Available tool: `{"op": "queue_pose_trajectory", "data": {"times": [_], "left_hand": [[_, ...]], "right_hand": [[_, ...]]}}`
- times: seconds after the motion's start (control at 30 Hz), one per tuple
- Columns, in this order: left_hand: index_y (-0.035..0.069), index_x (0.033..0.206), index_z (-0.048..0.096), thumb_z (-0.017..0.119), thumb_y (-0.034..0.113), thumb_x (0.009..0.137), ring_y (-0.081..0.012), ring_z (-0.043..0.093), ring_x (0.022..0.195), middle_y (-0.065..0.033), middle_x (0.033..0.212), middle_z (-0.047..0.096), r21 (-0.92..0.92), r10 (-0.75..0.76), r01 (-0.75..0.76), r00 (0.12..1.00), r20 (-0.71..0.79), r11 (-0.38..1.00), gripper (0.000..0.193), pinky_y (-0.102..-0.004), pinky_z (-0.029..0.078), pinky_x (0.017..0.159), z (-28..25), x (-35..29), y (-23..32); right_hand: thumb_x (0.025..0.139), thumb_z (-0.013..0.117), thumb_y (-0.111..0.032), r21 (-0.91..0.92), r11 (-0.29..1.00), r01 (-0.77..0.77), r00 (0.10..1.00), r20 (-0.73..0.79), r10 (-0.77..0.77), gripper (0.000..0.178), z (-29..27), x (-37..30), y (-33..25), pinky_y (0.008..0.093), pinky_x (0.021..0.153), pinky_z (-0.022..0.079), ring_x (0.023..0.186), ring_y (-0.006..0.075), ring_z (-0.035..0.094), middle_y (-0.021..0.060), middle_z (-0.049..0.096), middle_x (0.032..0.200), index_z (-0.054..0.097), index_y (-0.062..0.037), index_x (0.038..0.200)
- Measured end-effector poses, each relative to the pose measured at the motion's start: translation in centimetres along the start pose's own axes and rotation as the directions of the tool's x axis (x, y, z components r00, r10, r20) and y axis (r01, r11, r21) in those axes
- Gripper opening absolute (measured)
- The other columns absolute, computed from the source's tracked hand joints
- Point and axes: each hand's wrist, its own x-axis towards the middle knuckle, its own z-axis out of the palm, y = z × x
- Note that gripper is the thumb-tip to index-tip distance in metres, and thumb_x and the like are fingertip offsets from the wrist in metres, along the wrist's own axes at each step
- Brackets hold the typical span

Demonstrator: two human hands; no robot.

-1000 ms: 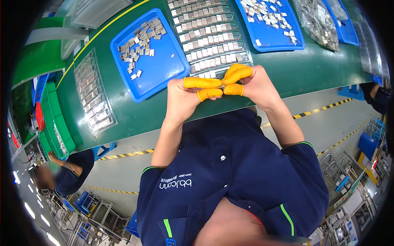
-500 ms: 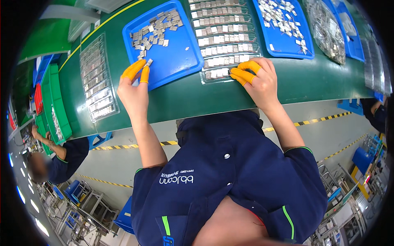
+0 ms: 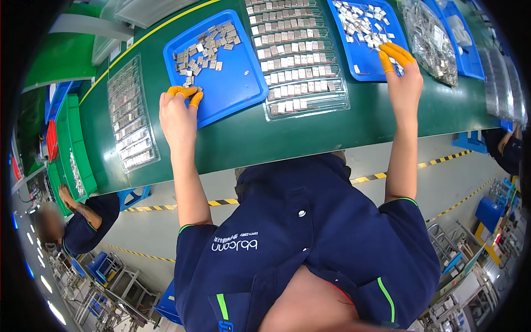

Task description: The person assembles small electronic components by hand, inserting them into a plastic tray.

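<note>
Yellow covers wrap some fingers of both hands. My left hand [image 3: 180, 113] is at the near left edge of a blue tray [image 3: 235, 97] holding many small silvery metal blocks [image 3: 207, 51]. Its thumb and fingertips are pinched together around a small silvery block, mostly hidden by the fingers. My right hand [image 3: 402, 74] reaches over the second blue tray [image 3: 371, 73], with fingertips nearly meeting among small white pieces with thin wires [image 3: 362, 22]. Whatever lies between them is hidden. Between the hands, a clear plastic tray [image 3: 326, 106] carries rows of silvery blocks; its nearest row is partly filled.
Another filled clear tray [image 3: 133, 119] lies at left. Farther left are green bins [image 3: 71, 124] and a co-worker [image 3: 88, 221]. A clear bag of parts [image 3: 428, 41], another blue tray [image 3: 470, 66] and stacked clear trays [image 3: 503, 88] stand at right.
My right hand has moved from the clear tray's nearest row rightward to the white pieces. My left hand has stayed near its tray's edge, its fingers now curled closer. The view has shifted slightly.
</note>
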Motion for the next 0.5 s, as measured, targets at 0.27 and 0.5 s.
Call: {"op": "queue_pose_trajectory", "data": {"times": [0.27, 0.5], "left_hand": [[-0.002, 0.084, 0.063, 0.065, 0.007, 0.074, -0.0236, 0.058, 0.074, -0.0133, 0.085, 0.062, -0.073, -0.155, 0.154, 0.988, -0.005, 0.985, 0.014, -0.0325, 0.047, 0.068, 0.2, 0.1, 0.5], [-0.006, 0.096, 0.060, 0.063, 0.001, 0.078, -0.0143, 0.063, 0.074, -0.0136, 0.087, 0.064, -0.856, -0.305, 0.360, 0.918, 0.254, 0.372, 0.020, -0.0230, 0.050, 0.069, 0.4, -0.7, 2.2]], "right_hand": [[0.070, 0.070, -0.017, -0.209, 0.974, -0.083, 0.989, 0.104, 0.106, 0.027, 3.3, 1.9, 3.9, 0.0365, 0.071, 0.047, 0.079, 0.0296, 0.059, 0.0158, 0.062, 0.086, 0.064, 0.0011, 0.089], [0.069, 0.070, -0.017, -0.274, 0.960, -0.061, 0.974, 0.195, 0.118, 0.023, 3.6, 2.9, 3.1, 0.0358, 0.068, 0.048, 0.076, 0.0281, 0.060, 0.0139, 0.063, 0.080, 0.066, -0.0007, 0.085]]}}
